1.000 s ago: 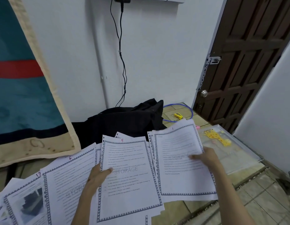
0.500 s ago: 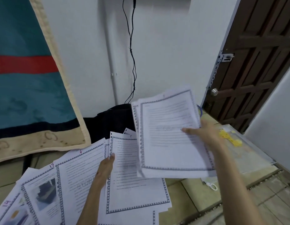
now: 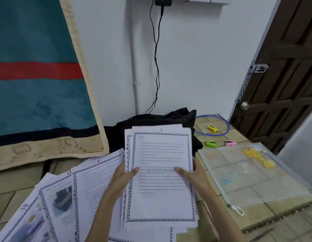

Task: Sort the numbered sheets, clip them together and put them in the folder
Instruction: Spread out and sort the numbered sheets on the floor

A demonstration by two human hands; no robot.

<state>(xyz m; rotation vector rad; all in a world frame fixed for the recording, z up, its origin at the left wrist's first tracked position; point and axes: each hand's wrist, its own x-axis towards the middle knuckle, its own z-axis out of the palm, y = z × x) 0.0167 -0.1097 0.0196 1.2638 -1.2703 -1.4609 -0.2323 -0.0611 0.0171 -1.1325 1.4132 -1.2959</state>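
A stack of bordered sheets (image 3: 160, 154), topped by the page marked 1, is held in front of me by both hands. My left hand (image 3: 124, 179) grips its left edge, thumb on top. My right hand (image 3: 192, 173) grips the right edge, thumb lying on the page. More numbered sheets (image 3: 92, 182) marked 6, 13 and 14 fan out on the floor to the left. A clear zip folder (image 3: 253, 173) with a yellow giraffe print lies flat at the right. A green clip-like item (image 3: 210, 144) and a pink one (image 3: 230, 142) sit behind the folder.
A black bag (image 3: 151, 121) lies against the wall behind the stack. A yellow item (image 3: 212, 128) sits inside a blue cable loop (image 3: 221, 123). A teal and red blanket (image 3: 38, 84) hangs at the left. A dark wooden door (image 3: 283, 84) stands at the right.
My right hand carried its stack leftward onto the sheet marked 5. My left hand moved from that sheet to grip the combined stack's left edge.
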